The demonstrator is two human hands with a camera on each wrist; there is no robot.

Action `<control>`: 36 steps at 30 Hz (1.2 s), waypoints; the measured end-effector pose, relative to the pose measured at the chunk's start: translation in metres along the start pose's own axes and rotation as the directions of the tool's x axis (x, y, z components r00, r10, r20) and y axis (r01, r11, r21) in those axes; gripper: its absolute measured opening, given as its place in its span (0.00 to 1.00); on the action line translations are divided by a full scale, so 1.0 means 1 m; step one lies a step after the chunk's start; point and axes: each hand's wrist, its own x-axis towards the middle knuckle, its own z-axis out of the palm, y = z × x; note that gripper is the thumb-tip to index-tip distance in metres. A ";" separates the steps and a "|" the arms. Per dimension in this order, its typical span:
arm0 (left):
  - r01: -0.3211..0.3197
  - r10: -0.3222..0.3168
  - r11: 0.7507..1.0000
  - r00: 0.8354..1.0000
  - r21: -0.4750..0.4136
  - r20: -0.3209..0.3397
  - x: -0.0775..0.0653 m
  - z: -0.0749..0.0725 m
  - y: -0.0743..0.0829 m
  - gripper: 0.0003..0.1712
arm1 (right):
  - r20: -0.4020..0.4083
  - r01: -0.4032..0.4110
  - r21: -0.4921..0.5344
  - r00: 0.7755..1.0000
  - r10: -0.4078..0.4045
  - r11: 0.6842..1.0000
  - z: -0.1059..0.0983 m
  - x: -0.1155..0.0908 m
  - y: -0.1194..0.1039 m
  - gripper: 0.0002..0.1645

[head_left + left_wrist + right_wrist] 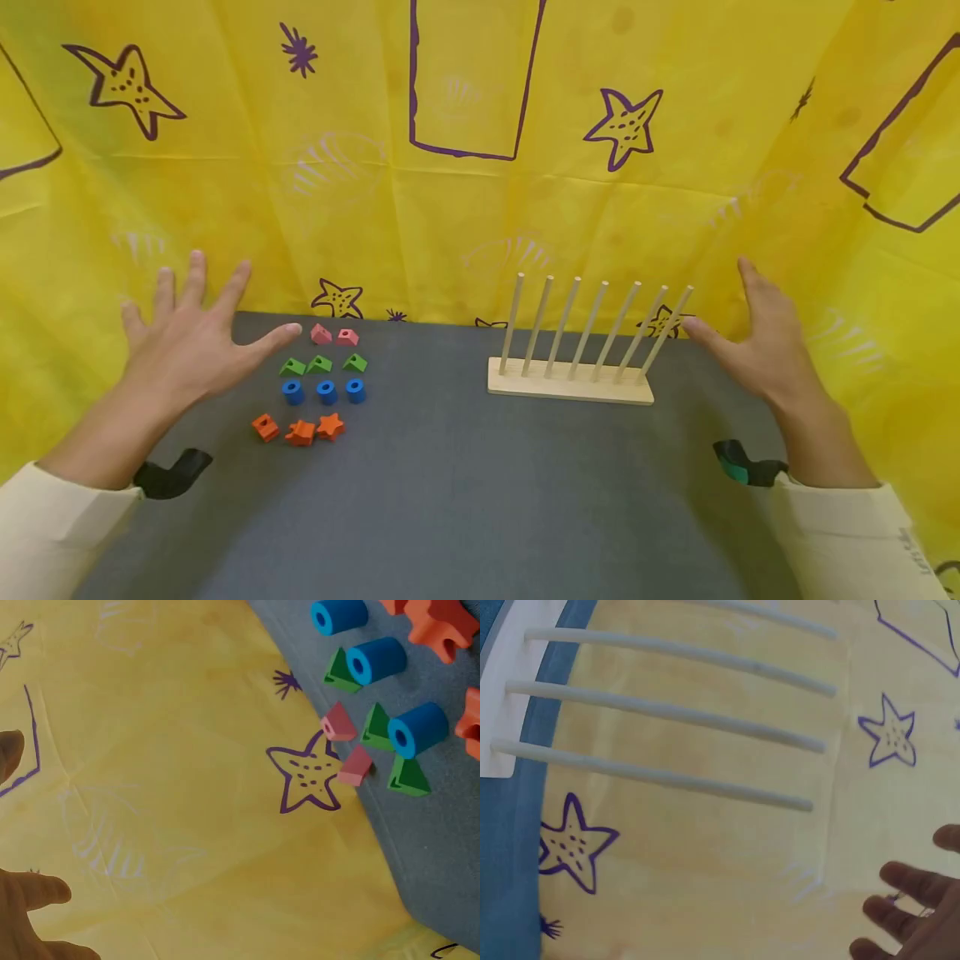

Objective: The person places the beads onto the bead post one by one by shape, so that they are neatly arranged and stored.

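My left hand (183,346) is spread wide with nothing in it, left of rows of small beads. Those rows are pink blocks (321,334) at the back, green triangular beads (319,364), blue cylinders (326,392) and orange star-like beads (331,427) at the front. Holes show in many of them. On the right stands a pale wooden rack (570,386) with several upright pegs (558,329), all bare. Beside its right end my right hand (768,346) is held with thumb and fingers apart, holding nothing. In the right wrist view its fingers (915,881) appear past the peg tips.
A grey table (450,500) lies under everything. Behind it and at the sides hangs a yellow cloth (480,217) with purple starfish drawings. Dark straps (174,473) show at the wrists, near the pale sleeves (67,521).
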 end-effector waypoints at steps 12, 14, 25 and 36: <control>-0.048 0.046 0.999 0.995 -0.026 -0.088 -0.017 0.017 -0.011 0.54 | -0.050 0.016 0.245 0.999 -0.004 0.969 0.024 -0.009 0.033 0.50; -0.053 0.049 0.998 0.994 -0.041 -0.099 -0.019 0.021 -0.012 0.53 | -0.035 0.000 0.278 0.999 0.010 0.961 0.029 -0.011 0.039 0.50; -0.088 0.060 0.981 0.985 -0.172 -0.160 -0.032 0.042 -0.021 0.49 | 0.093 -0.121 0.370 0.991 0.093 0.921 0.067 -0.018 0.074 0.49; -0.072 0.031 0.954 0.989 -0.291 -0.143 -0.043 0.069 -0.033 0.45 | 0.205 -0.220 0.390 0.968 0.148 0.894 0.104 -0.025 0.096 0.46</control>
